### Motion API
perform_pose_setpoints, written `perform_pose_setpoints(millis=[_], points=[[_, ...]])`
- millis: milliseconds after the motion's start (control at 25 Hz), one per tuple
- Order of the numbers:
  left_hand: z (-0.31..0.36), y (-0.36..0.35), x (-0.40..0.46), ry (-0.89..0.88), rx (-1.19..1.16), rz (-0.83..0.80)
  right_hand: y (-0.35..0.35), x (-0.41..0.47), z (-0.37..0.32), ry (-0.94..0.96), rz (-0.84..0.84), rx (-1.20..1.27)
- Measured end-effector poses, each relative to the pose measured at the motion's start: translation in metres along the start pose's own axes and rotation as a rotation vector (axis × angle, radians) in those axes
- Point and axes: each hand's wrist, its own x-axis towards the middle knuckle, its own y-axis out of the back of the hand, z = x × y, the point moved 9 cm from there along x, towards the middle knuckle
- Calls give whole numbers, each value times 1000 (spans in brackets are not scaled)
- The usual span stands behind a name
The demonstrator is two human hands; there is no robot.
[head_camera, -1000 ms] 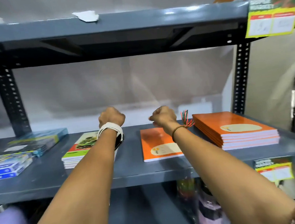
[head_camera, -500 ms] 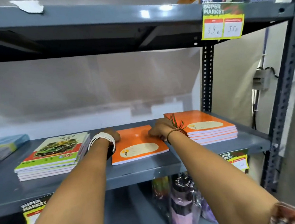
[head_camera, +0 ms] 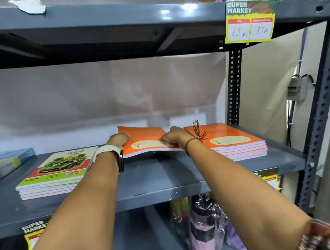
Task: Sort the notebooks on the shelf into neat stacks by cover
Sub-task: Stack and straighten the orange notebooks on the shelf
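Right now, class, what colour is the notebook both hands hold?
Orange, with a pale oval label; head view.

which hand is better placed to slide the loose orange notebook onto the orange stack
Right. The right hand grips the notebook's edge beside the orange stack; the left hand holds the far edge.

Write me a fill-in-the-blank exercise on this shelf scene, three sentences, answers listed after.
1. Both hands, left hand and right hand, grip a notebook whose cover is ____.
2. The stack of matching notebooks lies to the ____ of the held one.
3. The stack at the person's left shows a green ____ on its cover.

Answers: orange; right; car
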Motion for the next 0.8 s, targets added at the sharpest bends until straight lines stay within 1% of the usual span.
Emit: perform_pose_setpoints(millis=[80,120,200,280,400,560,680,800], points=[[5,-5,10,14,-124,10,24,10,1,-6,88,101],[9,-11,13,18,-241,-3,38,14,1,3,131,120],[30,-29,-2,0,-434,-20,70,19,9,8,194,158],[54,-54,-27,-22,-520,-67,102,21,27,-17,232,226],[76,-96,-39,-28,-459,-135,143,20,69,-96,274,253],[82,-154,-41,-28,-376,-211,178,8,114,-161,312,98],[79,-182,-39,-44,-300,-197,184,7,144,-205,295,123],[75,-195,-34,-69,-191,-150,183,11,164,-241,283,142]])
